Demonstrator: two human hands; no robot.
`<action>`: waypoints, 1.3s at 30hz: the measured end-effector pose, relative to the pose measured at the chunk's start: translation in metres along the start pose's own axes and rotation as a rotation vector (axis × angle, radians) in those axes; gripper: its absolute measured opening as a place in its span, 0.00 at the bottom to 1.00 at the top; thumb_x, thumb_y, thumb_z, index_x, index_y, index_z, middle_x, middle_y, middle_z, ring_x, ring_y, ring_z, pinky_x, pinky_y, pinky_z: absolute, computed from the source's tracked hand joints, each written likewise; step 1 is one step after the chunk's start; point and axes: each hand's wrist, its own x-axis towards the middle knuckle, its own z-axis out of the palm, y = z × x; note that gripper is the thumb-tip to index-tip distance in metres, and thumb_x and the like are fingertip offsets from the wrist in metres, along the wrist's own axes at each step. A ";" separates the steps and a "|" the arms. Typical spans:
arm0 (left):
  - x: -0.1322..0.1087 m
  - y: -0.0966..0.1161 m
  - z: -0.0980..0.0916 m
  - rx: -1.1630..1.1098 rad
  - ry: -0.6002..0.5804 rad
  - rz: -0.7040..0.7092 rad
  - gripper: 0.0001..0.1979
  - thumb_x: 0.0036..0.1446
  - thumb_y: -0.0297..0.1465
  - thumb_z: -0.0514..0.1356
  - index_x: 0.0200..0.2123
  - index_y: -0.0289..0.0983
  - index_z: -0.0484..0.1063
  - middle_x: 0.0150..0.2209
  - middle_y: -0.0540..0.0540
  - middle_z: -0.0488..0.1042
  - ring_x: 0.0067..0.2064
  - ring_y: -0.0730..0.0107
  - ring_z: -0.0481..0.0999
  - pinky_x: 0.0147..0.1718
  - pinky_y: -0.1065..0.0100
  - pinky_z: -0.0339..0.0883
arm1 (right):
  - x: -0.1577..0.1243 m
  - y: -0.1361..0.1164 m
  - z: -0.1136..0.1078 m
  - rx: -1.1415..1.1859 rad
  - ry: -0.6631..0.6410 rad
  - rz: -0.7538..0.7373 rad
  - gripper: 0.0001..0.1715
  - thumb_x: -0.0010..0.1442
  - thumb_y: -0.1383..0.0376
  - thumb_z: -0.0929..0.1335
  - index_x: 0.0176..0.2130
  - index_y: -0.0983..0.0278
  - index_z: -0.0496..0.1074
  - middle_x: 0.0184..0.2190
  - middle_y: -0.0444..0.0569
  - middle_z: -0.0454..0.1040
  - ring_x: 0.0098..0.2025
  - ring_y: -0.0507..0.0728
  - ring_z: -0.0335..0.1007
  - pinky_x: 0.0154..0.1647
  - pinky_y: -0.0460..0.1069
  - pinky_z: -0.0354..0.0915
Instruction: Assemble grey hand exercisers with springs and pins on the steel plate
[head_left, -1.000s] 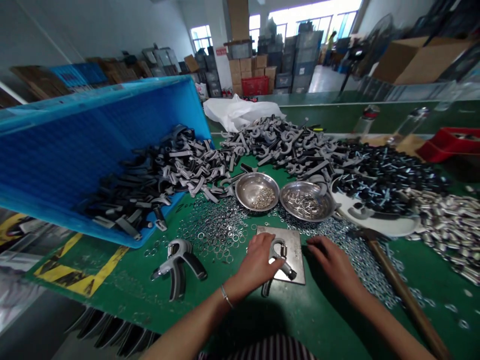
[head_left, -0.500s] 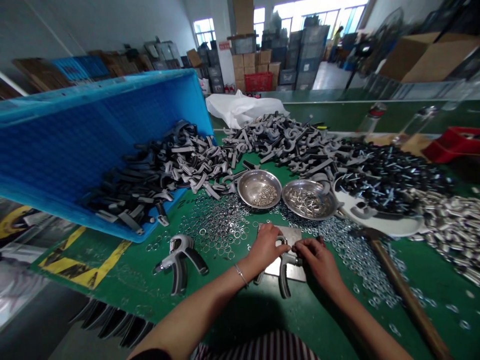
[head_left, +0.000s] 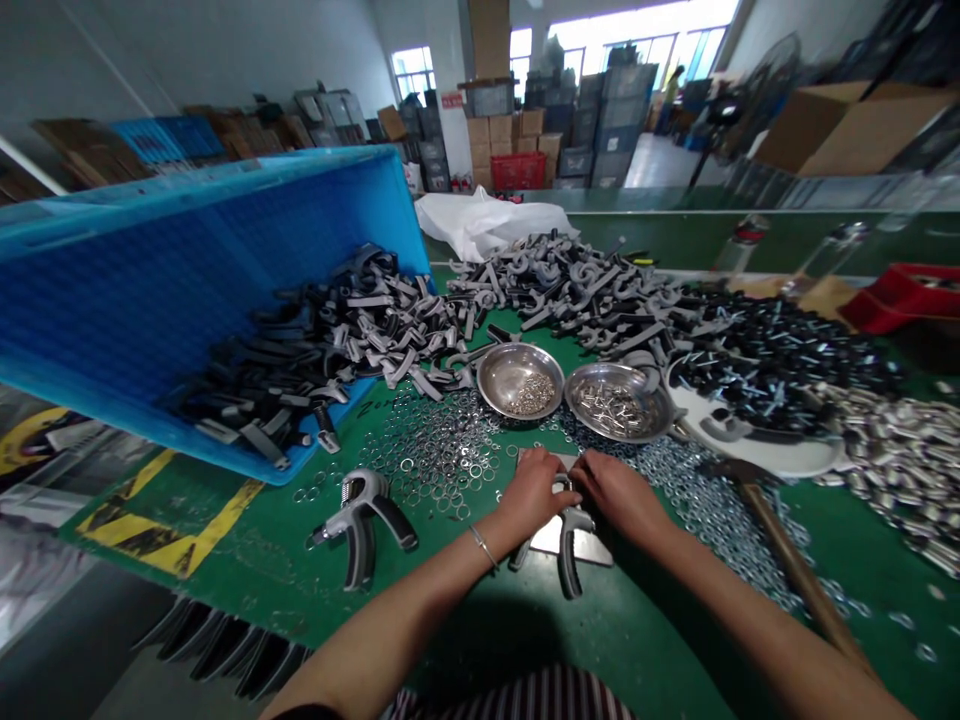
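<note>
A grey and black hand grip exerciser [head_left: 568,548] lies on a square steel plate [head_left: 590,548], its handles pointing toward me. My left hand [head_left: 534,492] is closed over its upper end, and my right hand [head_left: 611,497] reaches in from the right, fingertips at the same spot. The hands hide the grip's head and most of the plate. A finished-looking grip [head_left: 361,525] lies on the green bench mat [head_left: 480,610] to the left. Loose steel rings [head_left: 431,450] spread just beyond my left hand, and zinc washers [head_left: 697,500] beyond my right.
Two steel bowls [head_left: 520,381] of small parts stand ahead. A tilted blue crate [head_left: 225,240] spills grey-black handles. A hammer [head_left: 784,545] with a wooden handle lies right, near a heap of black screws [head_left: 780,365]. Stacked crates and cartons fill the room behind.
My right hand has moved in closer to the left hand, over the top of the grip. The grip and plate stay about where they were.
</note>
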 end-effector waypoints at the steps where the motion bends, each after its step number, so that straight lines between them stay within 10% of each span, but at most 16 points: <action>1: 0.000 0.000 0.000 -0.003 -0.003 -0.005 0.16 0.51 0.38 0.71 0.39 0.36 0.73 0.42 0.43 0.69 0.48 0.55 0.67 0.51 0.57 0.62 | 0.001 -0.001 -0.001 -0.033 -0.014 -0.006 0.12 0.69 0.61 0.61 0.36 0.63 0.69 0.35 0.52 0.77 0.38 0.59 0.72 0.37 0.49 0.57; 19: -0.007 0.014 0.013 0.013 0.044 -0.098 0.11 0.53 0.31 0.63 0.40 0.37 0.66 0.44 0.41 0.67 0.50 0.54 0.66 0.54 0.55 0.61 | 0.003 -0.017 -0.004 -0.328 -0.085 -0.180 0.10 0.65 0.73 0.62 0.39 0.65 0.72 0.39 0.56 0.78 0.45 0.62 0.74 0.45 0.51 0.65; 23: -0.014 0.007 0.015 -0.062 0.148 -0.072 0.17 0.53 0.33 0.65 0.43 0.37 0.64 0.45 0.43 0.66 0.52 0.57 0.65 0.57 0.56 0.59 | -0.023 0.026 -0.026 -0.343 0.028 -0.103 0.16 0.67 0.62 0.63 0.52 0.68 0.68 0.48 0.62 0.75 0.49 0.64 0.73 0.47 0.54 0.68; 29: -0.018 0.003 0.013 -0.027 0.181 -0.126 0.15 0.54 0.37 0.66 0.40 0.36 0.67 0.44 0.43 0.66 0.50 0.56 0.66 0.53 0.55 0.61 | -0.111 0.120 -0.058 -0.679 0.148 0.269 0.17 0.66 0.55 0.61 0.44 0.65 0.69 0.36 0.67 0.73 0.39 0.72 0.72 0.36 0.60 0.66; 39: -0.013 0.017 0.005 -0.014 0.098 -0.141 0.11 0.55 0.32 0.64 0.39 0.33 0.68 0.43 0.40 0.66 0.50 0.56 0.66 0.55 0.56 0.61 | -0.140 0.168 -0.058 -0.607 0.217 0.324 0.17 0.62 0.50 0.59 0.31 0.58 0.65 0.29 0.64 0.69 0.30 0.71 0.69 0.33 0.62 0.63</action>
